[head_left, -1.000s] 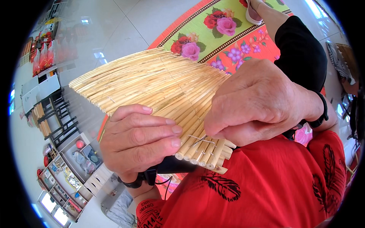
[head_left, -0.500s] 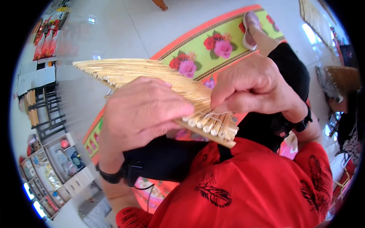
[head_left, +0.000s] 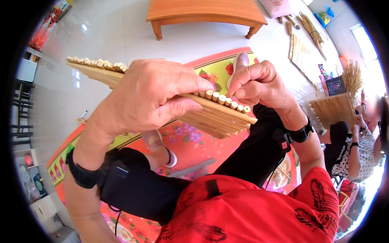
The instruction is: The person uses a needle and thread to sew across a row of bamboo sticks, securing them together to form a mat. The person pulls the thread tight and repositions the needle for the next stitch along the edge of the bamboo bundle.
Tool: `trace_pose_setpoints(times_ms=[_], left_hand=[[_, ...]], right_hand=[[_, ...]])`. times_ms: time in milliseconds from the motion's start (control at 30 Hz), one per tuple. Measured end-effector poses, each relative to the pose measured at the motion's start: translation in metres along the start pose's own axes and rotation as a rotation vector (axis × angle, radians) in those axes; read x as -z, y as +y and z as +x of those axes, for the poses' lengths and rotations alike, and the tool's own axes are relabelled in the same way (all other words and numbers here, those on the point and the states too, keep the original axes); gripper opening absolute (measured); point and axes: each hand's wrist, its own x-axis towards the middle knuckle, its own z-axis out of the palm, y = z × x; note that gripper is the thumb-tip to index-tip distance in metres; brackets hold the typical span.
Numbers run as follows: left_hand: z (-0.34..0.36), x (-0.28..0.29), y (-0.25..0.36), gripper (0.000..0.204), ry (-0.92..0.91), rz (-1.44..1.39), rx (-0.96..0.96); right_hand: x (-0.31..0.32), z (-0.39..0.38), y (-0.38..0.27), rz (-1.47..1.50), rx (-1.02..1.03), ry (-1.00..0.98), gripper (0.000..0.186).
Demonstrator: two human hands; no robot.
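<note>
My left hand (head_left: 150, 93) grips a mat of straw-coloured reed sticks (head_left: 216, 119) along its upper edge, thumb on the near side and fingers over the top. The mat is tilted up, with round cut stick ends (head_left: 222, 99) showing in a row. My right hand (head_left: 253, 85) is pinched at this row, right of my left fingertips; a tiny thin thing at the fingertips is too small to make out.
A floral rug (head_left: 188, 135) lies under my feet on the tiled floor. A wooden table (head_left: 206, 16) stands ahead. At the right, another person (head_left: 356, 158) holds a similar mat (head_left: 332, 109), near reed bundles (head_left: 352, 75). Shelving (head_left: 42, 206) is at the left.
The mat has tipped up, turning its lower face toward me. My left hand has risen and moved over its edge. My view has swung up, bringing the table and other person into sight.
</note>
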Motion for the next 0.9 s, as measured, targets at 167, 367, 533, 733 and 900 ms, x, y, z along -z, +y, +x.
trace_pose_setpoints(times_ms=[167,367,533,733,900], left_hand=[[0.004,-0.001,-0.009,0.027,-0.021,-0.012,-0.030],[0.005,-0.004,-0.015,0.029,-0.034,-0.051,-0.058],[0.002,-0.004,-0.013,0.028,-0.053,-0.062,-0.033],[0.006,-0.003,-0.012,0.030,-0.125,-0.075,0.047],[0.008,-0.006,-0.011,0.031,-0.153,-0.081,0.091]], right_hand=[[0.002,0.004,-0.007,-0.125,-0.007,0.029,0.009],[0.001,0.002,-0.010,-0.179,-0.032,-0.015,0.007],[-0.007,0.000,-0.008,-0.202,-0.015,-0.032,0.007],[-0.008,-0.004,-0.011,-0.287,-0.036,-0.044,0.007],[-0.010,-0.007,-0.012,-0.297,-0.023,-0.071,0.008]])
